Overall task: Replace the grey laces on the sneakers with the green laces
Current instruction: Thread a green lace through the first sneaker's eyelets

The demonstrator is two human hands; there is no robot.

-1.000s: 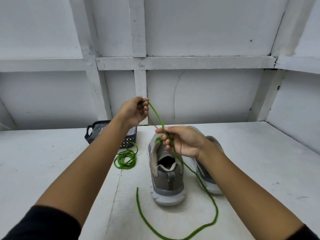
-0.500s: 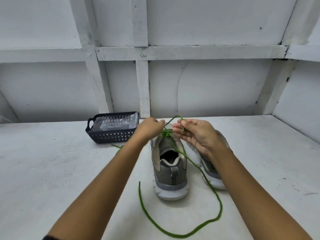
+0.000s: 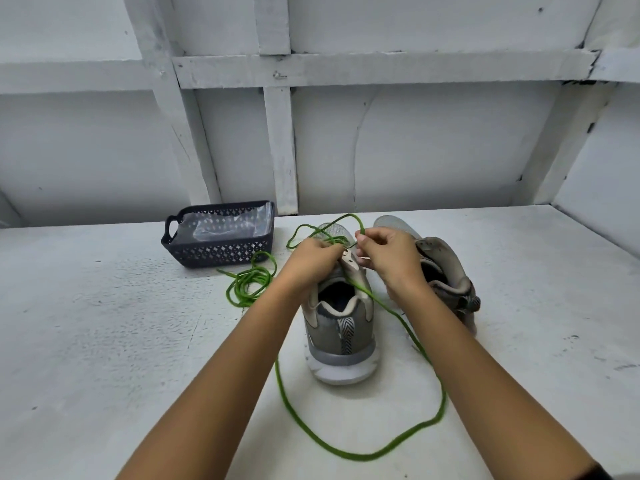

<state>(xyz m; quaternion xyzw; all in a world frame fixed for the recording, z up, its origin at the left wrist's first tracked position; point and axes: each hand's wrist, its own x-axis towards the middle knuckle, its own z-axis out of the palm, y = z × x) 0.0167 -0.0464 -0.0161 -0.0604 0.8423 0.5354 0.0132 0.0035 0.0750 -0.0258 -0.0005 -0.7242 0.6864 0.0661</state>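
Two grey sneakers stand heel toward me on the white table. Over the eyelets of the nearer sneaker (image 3: 341,327) my left hand (image 3: 311,259) is closed on the green lace (image 3: 408,441). My right hand (image 3: 388,256) pinches a raised loop of that lace above the tongue. The lace's long tail runs down past the shoe and curls across the table in front of the heel. The second sneaker (image 3: 446,271) sits to the right, partly hidden by my right wrist. A second green lace (image 3: 247,284) lies coiled to the left.
A dark perforated basket (image 3: 218,251) with clear plastic inside stands at the back left, near the wall. White wooden wall panels (image 3: 415,143) close off the back and the right side of the table (image 3: 104,341).
My left hand dropped from high above the table down to the shoe's eyelets. My right hand shifted slightly forward, and the lace now loops between both hands over the tongue.
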